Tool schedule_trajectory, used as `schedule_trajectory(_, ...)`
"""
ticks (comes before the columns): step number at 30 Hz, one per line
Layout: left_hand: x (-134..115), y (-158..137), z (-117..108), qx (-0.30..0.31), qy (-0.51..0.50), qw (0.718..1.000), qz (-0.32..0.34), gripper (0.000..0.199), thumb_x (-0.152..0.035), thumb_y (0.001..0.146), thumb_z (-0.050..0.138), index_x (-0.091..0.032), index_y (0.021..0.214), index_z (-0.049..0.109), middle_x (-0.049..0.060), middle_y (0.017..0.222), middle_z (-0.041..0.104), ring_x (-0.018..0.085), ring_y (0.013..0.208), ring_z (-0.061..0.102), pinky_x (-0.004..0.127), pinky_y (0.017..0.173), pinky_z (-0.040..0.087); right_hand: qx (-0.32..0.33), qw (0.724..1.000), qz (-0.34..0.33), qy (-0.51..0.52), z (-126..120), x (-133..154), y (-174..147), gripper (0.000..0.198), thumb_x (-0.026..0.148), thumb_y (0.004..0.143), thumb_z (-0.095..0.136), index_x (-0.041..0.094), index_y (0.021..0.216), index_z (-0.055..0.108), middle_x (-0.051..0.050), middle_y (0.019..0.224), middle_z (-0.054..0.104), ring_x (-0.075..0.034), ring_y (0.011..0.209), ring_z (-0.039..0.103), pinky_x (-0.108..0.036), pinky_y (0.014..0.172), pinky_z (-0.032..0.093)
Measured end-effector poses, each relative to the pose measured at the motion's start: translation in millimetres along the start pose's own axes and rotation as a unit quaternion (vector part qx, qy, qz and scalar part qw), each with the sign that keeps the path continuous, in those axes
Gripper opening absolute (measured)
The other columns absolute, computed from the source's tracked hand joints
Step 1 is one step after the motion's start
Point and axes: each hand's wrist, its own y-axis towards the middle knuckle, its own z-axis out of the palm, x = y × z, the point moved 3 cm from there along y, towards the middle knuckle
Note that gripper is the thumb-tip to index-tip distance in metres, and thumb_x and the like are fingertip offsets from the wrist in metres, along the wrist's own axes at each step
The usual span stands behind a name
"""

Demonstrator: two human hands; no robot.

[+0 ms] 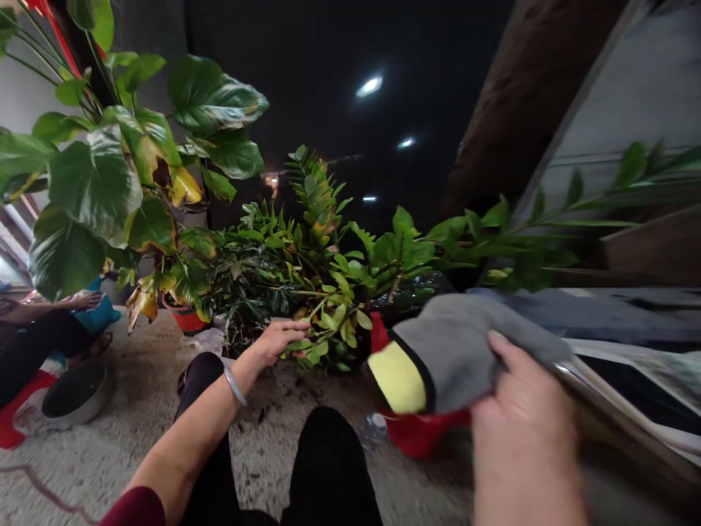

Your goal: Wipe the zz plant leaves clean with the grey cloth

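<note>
My left hand (282, 340), with a bangle on its wrist, reaches into the low green foliage in the middle. Its fingers are closed around a leafy plant stem (318, 347) near the ground. On the right, my right hand (526, 394) grips a cloth (460, 343), grey on one side and yellow on the other, edged in black. The cloth hangs in front of a red pot (419, 435) and hides most of it. Motion blurs the right hand somewhat.
At the left stands a tall broad-leaved plant (90, 190) with yellowed leaves, near a red pot (187, 317). Another person's hand (85, 300) shows at the far left, above a round basin (77, 394). A dark glossy wall (328, 80) rises behind. Pale framed items (640, 398) lie at right.
</note>
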Motion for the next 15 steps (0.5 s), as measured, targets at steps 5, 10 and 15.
schedule_trajectory(5,-2,-2,3,0.004,0.0,1.0,-0.002,0.037,-0.016,0.072,0.074,-0.014,0.109,0.073,0.013,0.101,0.073,0.023,0.094,0.069,0.03,0.071,0.059,0.217,0.945,0.196,-0.149,19,-62,-41,0.027,0.024,0.054,0.076,0.015,0.079,0.069,-0.012,0.082,0.077,-0.034,0.092,0.072,-0.04,0.076,0.06)
schedule_trajectory(10,-3,-2,-5,0.023,0.016,0.999,-0.028,0.041,-0.016,0.072,0.072,-0.013,0.113,0.072,0.011,0.085,0.073,0.025,0.094,0.069,0.031,0.069,0.059,0.259,0.899,0.186,-0.299,-64,-53,-51,0.044,0.037,0.041,0.086,0.017,0.079,0.074,-0.009,0.074,0.076,-0.033,0.072,0.072,-0.04,0.065,0.058)
schedule_trajectory(15,0,-4,-4,0.023,0.003,1.0,-0.019,0.044,-0.019,0.069,0.077,-0.013,0.113,0.072,0.011,0.085,0.073,0.025,0.089,0.069,0.033,0.07,0.058,0.042,0.99,0.027,-0.132,-37,1,4,0.045,0.031,0.043,0.084,0.021,0.087,0.074,-0.006,0.092,0.076,-0.023,0.08,0.069,-0.033,0.074,0.055)
